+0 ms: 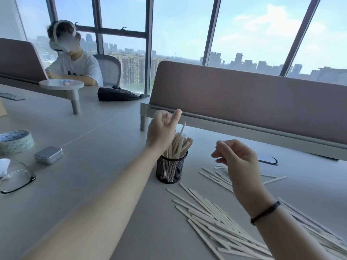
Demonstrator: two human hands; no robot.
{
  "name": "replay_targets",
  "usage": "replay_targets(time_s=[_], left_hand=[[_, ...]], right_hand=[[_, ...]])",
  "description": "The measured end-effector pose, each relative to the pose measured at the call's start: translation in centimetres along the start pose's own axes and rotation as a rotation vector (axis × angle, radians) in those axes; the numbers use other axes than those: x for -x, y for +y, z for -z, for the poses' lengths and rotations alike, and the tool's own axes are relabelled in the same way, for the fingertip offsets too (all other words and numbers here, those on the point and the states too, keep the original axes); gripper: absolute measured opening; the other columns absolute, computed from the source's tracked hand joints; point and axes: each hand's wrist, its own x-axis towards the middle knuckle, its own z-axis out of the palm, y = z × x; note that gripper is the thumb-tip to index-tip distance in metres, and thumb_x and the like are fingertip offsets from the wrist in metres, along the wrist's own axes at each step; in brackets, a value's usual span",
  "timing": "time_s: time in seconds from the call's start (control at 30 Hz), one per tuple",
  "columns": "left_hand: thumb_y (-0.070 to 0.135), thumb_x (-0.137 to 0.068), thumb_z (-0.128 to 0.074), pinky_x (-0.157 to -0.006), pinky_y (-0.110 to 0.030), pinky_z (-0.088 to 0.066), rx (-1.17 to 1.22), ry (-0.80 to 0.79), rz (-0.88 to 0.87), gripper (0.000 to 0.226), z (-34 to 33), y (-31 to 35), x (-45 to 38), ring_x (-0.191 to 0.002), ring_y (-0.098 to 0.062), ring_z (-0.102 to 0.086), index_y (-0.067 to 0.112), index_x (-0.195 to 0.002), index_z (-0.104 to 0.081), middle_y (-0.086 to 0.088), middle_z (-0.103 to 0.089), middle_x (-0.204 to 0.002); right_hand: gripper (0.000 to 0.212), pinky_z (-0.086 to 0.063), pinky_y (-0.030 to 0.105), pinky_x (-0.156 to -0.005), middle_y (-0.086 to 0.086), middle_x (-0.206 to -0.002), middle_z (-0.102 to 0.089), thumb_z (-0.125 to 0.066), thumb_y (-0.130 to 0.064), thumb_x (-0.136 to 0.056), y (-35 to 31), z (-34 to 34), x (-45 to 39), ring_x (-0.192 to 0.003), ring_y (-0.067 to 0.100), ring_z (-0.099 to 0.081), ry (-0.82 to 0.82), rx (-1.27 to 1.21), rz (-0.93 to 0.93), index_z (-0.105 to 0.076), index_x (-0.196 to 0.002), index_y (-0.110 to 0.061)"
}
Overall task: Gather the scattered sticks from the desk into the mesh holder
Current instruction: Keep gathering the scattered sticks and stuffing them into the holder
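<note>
A black mesh holder (170, 171) stands upright mid-desk, packed with pale wooden sticks (180, 145) that fan out of its top. My left hand (161, 130) hovers just above those sticks, fingers curled and thumb raised, with a thin stick end showing between thumb and fingers. My right hand (238, 162) floats to the right of the holder, loosely open with nothing in it, a dark band on its wrist. Several scattered sticks (216, 218) lie flat in a heap at the front right. A smaller group of sticks (214, 176) lies under my right hand.
A tape roll (16, 141), a metal tin (48, 154) and glasses (16, 181) sit at the left. A brown partition (244, 102) runs behind the holder. A dark flat device (268, 159) lies past my right hand. A seated person (73, 66) and black bag (116, 94) are far left.
</note>
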Motion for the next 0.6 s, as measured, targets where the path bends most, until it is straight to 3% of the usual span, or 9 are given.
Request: replay_targets(time_s=[0.1,0.23,0.3,0.37,0.4,0.47,0.53,0.6], left_hand=[[0.054,-0.094,-0.053,-0.083,-0.033,-0.053,-0.115,-0.017,-0.088,0.032,0.0,0.0,0.5,-0.092,-0.013,-0.067,0.023,-0.099,-0.062,0.004,-0.071,-0.092],[0.027,-0.099,-0.055,-0.073,-0.013,-0.046,-0.189,0.026,-0.249,0.018,0.3,-0.1,1.2,-0.08,0.001,-0.063,0.018,-0.097,-0.07,0.013,-0.07,-0.085],[0.018,-0.098,-0.057,-0.067,-0.002,-0.039,-0.268,0.042,-0.303,0.015,0.2,-0.2,1.8,-0.077,-0.004,-0.06,0.014,-0.1,-0.071,0.01,-0.069,-0.088],[0.011,-0.097,-0.056,-0.068,0.001,-0.034,-0.326,0.051,-0.292,0.018,0.3,-0.3,2.5,-0.086,-0.011,-0.06,0.012,-0.109,-0.069,0.003,-0.069,-0.096],[0.009,-0.097,-0.055,-0.073,0.0,-0.035,-0.358,0.046,-0.289,0.023,0.2,-0.6,3.0,-0.094,-0.015,-0.062,0.011,-0.116,-0.068,-0.001,-0.07,-0.105],[0.008,-0.097,-0.052,-0.097,-0.019,-0.04,-0.429,0.029,-0.33,0.033,-0.3,-1.2,4.2,-0.121,-0.026,-0.058,0.008,-0.128,-0.063,-0.012,-0.065,-0.129],[0.012,-0.1,-0.049,-0.114,-0.035,-0.032,-0.452,0.033,-0.364,0.038,-1.2,-1.3,6.0,-0.143,-0.03,-0.037,0.005,-0.137,-0.055,-0.018,-0.046,-0.15],[0.023,-0.103,-0.048,-0.119,-0.038,-0.024,-0.423,-0.01,-0.413,0.041,-2.0,-0.9,8.9,-0.15,-0.027,-0.023,0.007,-0.141,-0.049,-0.015,-0.035,-0.157]], right_hand=[[0.021,-0.049,0.038,-0.072,0.007,-0.067,-0.069,-0.066,-0.014,-0.092,0.9,3.6,2.2,-0.066,0.018,-0.063,0.014,0.022,-0.042,-0.068,-0.071,-0.011],[0.019,-0.049,0.04,-0.072,0.01,-0.065,-0.07,-0.068,-0.014,-0.09,2.6,7.0,4.4,-0.064,0.019,-0.062,0.002,0.134,-0.091,-0.068,-0.072,-0.01],[0.017,-0.049,0.039,-0.071,0.006,-0.067,-0.071,-0.07,-0.014,-0.089,3.2,8.3,5.4,-0.066,0.02,-0.066,-0.052,0.237,-0.117,-0.069,-0.072,-0.016],[0.013,-0.052,0.037,-0.073,-0.003,-0.074,-0.073,-0.073,-0.021,-0.087,3.8,9.2,6.5,-0.073,0.016,-0.069,-0.176,0.401,-0.128,-0.069,-0.076,-0.025],[0.008,-0.051,0.031,-0.074,-0.01,-0.079,-0.073,-0.074,-0.028,-0.086,4.1,9.7,7.0,-0.077,0.008,-0.068,-0.243,0.527,-0.123,-0.069,-0.079,-0.03],[0.012,-0.045,0.02,-0.076,-0.02,-0.093,-0.069,-0.071,-0.046,-0.082,4.4,10.6,8.0,-0.086,-0.004,-0.062,-0.359,0.804,-0.092,-0.064,-0.091,-0.04],[0.03,-0.041,0.02,-0.085,-0.023,-0.115,-0.06,-0.063,-0.06,-0.082,4.3,11.3,8.7,-0.103,-0.003,-0.056,-0.462,0.982,-0.048,-0.059,-0.108,-0.046],[0.051,-0.038,0.027,-0.1,-0.019,-0.135,-0.048,-0.057,-0.07,-0.081,4.0,11.9,9.1,-0.126,0.008,-0.046,-0.554,1.041,-0.034,-0.05,-0.126,-0.047]])
